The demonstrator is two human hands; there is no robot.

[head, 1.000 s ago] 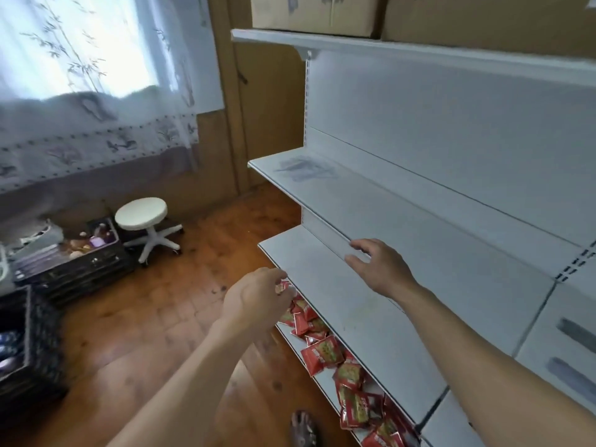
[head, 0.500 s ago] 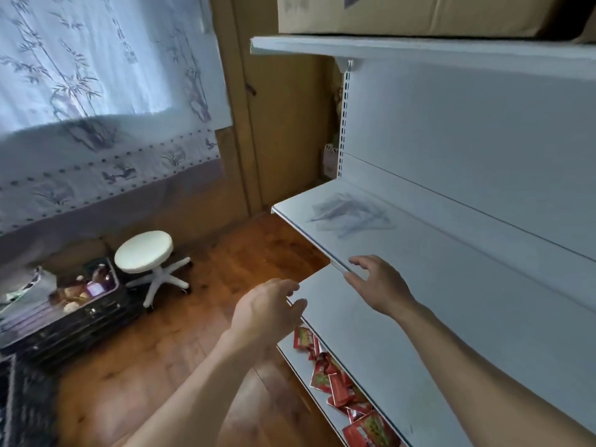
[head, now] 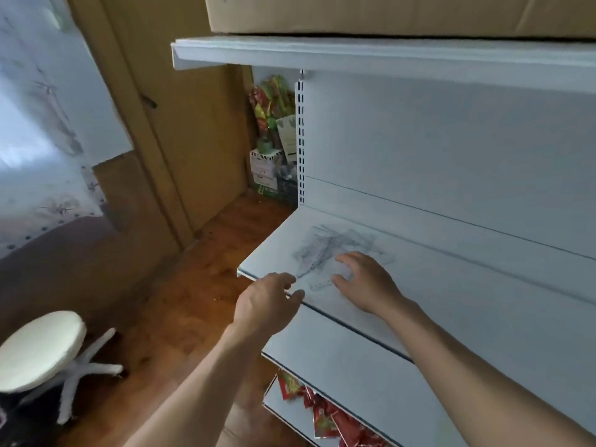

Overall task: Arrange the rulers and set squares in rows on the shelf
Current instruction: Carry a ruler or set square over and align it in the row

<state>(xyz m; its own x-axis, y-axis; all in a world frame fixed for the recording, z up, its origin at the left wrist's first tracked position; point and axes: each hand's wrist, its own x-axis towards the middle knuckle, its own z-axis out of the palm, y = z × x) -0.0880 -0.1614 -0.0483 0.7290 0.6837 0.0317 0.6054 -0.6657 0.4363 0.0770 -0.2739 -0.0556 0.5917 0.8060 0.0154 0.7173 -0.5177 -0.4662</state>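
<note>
Soft daylight comes through the curtain [head: 42, 130] at far left, which is washed out to pale blue-white. The white shelf [head: 467, 295] takes a cool, even cast with no hard shadows. A dim band lies under the top shelf [head: 354, 53], and the near left corner is dark. Motion blur smears the curtain and the stool [head: 38, 346]. The clear rulers [head: 329, 250] read only as a hazy grey smudge. Shelf lines bend slightly near the frame's edges. The floor [head: 180, 301] carries a dull sheen.
</note>
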